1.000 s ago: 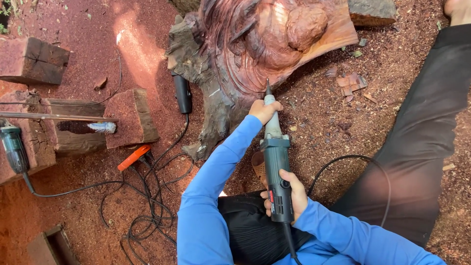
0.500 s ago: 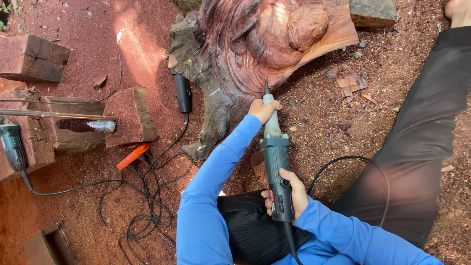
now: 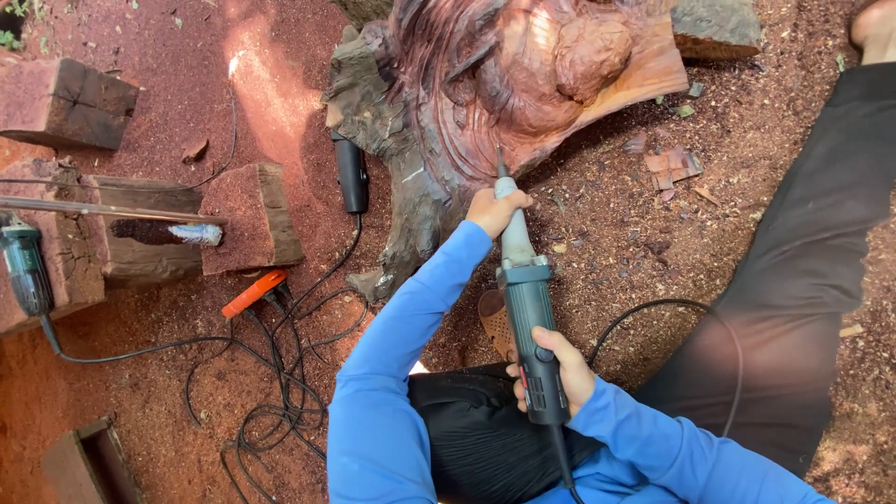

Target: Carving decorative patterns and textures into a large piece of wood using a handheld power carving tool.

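The carved wood stump (image 3: 523, 84) filled the top of the view, its lower edge just ahead of the left fingers (image 3: 509, 199), its reddish grain swept in grooves. Red sawdust ground (image 3: 653, 243) spread on every side; to the right of both hands it lay fairly open up to the black trouser leg (image 3: 803, 271), with only a few wood chips (image 3: 672, 166). To the left of the fingers the room was crowded — a tangle of black cables (image 3: 280, 373), wood blocks (image 3: 243, 219), an orange-handled tool (image 3: 254, 293), and a second black tool (image 3: 351, 175) leaning at the stump's left edge.

The long green-and-grey die grinder (image 3: 527, 317) ran from the right hand up to the left, its thin bit touching the carving's lower edge just beyond the left fingertips. The left hand (image 3: 495, 210) was wrapped shut around the grinder's pale neck. The right hand (image 3: 560, 369) was closed around the rear of the body, fingers curled over it — the power cord (image 3: 653, 313) looped out to the right of that grip.
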